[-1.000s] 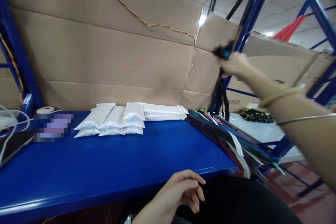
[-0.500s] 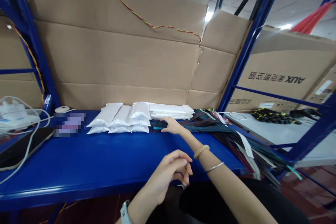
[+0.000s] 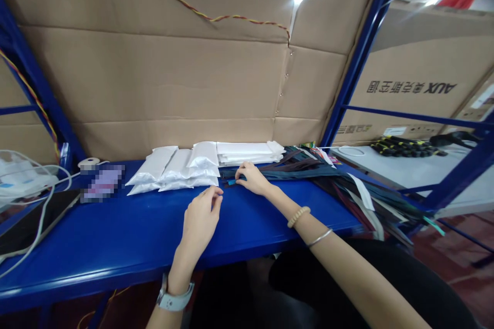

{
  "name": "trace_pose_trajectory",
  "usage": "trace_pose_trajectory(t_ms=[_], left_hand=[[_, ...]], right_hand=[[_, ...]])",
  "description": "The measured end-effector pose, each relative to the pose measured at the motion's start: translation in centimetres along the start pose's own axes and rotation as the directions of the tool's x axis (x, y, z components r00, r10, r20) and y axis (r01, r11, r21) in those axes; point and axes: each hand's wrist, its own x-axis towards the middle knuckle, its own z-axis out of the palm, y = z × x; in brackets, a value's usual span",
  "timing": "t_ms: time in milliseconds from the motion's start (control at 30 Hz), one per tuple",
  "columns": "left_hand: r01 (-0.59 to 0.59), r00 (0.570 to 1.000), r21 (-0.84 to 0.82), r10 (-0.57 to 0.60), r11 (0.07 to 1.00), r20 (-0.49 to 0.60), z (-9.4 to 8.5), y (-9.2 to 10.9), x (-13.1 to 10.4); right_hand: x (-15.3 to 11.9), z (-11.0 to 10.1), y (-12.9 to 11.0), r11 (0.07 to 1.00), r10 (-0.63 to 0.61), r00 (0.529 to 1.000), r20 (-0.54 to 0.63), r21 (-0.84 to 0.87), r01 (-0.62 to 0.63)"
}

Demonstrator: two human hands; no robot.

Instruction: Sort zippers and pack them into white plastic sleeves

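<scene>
Above the blue tabletop point(image 3: 127, 231), my left hand point(image 3: 201, 216) is held just in front of the white padded packets point(image 3: 165, 162). Its fingers are bent, the thumb stands a little apart, and nothing shows in it. My right hand point(image 3: 250, 177) reaches farther back, its thumb and fingers pinched on the left end of a dark strip that looks like a zipper, with a bright blue tip point(image 3: 231, 182). More long zipper-like strips point(image 3: 301, 174), dark teal, maroon and grey, run rightward and hang over the edge. Flat white packs point(image 3: 249, 151) are stacked behind my right hand.
A cardboard wall point(image 3: 173, 82) closes off the back. Blue posts point(image 3: 358, 56) frame the bench. At left are a tape roll point(image 3: 88, 163), a blurred purple thing point(image 3: 103, 183), a dark flat pad point(image 3: 34, 221) and white cables point(image 3: 42, 205). Black-yellow bundles point(image 3: 405, 146) lie on the right-hand table.
My left hand has moved left and farther back toward the packets. My right hand has closed its fingertips around the strip's end, whose blue tip shows more. The view has tilted down.
</scene>
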Motion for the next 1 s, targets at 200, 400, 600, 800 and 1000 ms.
trace_pose_trajectory(t_ms=[200,400,600,800,1000], left_hand=[[-0.065,0.994,0.228,0.044,0.972,0.098,0.4,0.6,-0.2],[-0.249,0.963,0.136,0.23,0.959,0.139,1.4,1.3,-0.7],[-0.248,0.969,0.077,0.247,0.966,0.027,2.5,1.4,-0.9],[-0.138,0.986,0.095,0.146,0.986,-0.081,1.0,1.3,-0.8],[-0.157,0.987,0.213,0.16,0.964,0.004,0.7,1.4,-1.5]], right_hand=[[-2.4,-2.5,-2.6,0.997,-0.025,0.989,-0.146,0.064,0.035],[-6.9,-4.7,-6.1,0.987,-0.114,0.99,-0.085,0.108,0.123],[-7.2,-4.6,-7.7,0.975,-0.127,0.987,-0.098,0.169,0.143],[-6.4,-4.7,-9.8,0.953,0.149,0.988,-0.031,0.27,-0.135],[-7.5,-3.0,-11.3,0.915,0.095,0.994,0.059,0.389,-0.111]])
